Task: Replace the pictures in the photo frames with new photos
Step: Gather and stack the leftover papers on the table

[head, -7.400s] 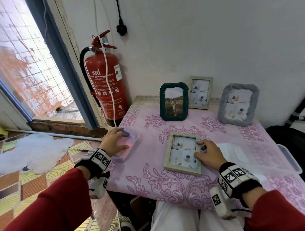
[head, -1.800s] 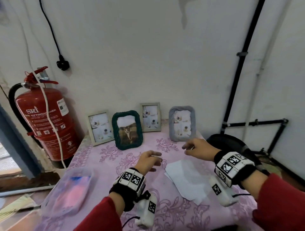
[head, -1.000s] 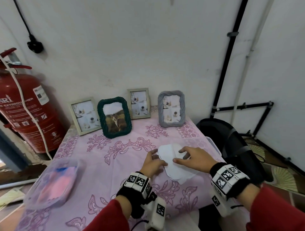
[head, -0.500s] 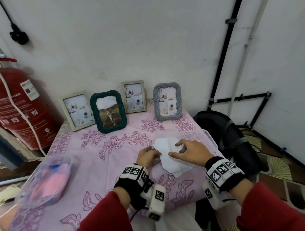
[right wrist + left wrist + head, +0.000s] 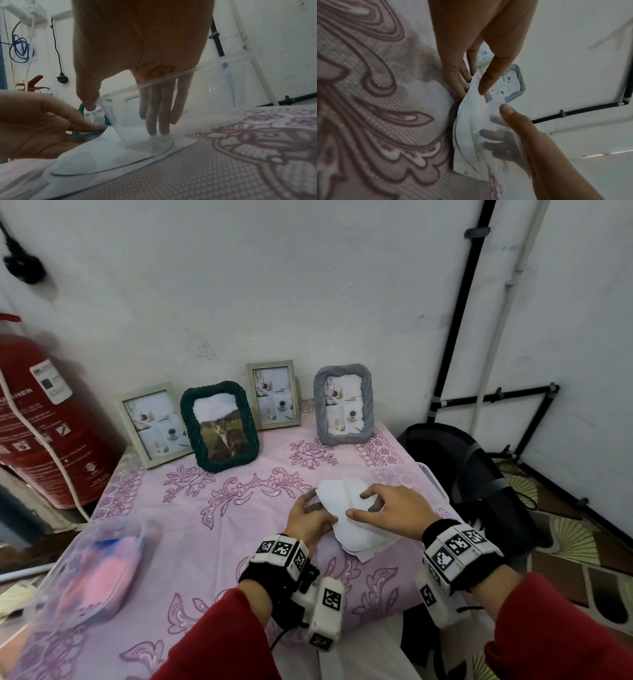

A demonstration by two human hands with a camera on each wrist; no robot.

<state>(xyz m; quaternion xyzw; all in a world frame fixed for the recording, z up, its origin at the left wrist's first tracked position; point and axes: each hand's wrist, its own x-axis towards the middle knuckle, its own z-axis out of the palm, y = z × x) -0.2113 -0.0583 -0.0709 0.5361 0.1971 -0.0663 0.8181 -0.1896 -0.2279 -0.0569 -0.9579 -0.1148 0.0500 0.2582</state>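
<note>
Four photo frames stand along the wall: a pale one (image 5: 156, 424), a dark green one (image 5: 219, 426) with a cat picture, a small pale one (image 5: 274, 393) and a grey one (image 5: 343, 404). A stack of white sheets (image 5: 342, 498) lies face down on the pink tablecloth (image 5: 239, 508). My left hand (image 5: 310, 518) pinches the stack's left edge (image 5: 467, 148). My right hand (image 5: 387, 508) holds a clear sheet (image 5: 205, 94) lifted off the stack, thumb on top and fingers seen through it (image 5: 496, 142).
A red fire extinguisher (image 5: 44, 419) stands left of the table. A clear box (image 5: 99, 563) with pink contents sits at the front left. A clear container (image 5: 428, 474) is at the table's right edge, with a black chair (image 5: 472, 474) beyond.
Both hands came down onto the white stack. The left hand closed on its edge and the right hand's fingers curled under the top clear sheet, raising it. The view tilted down.
</note>
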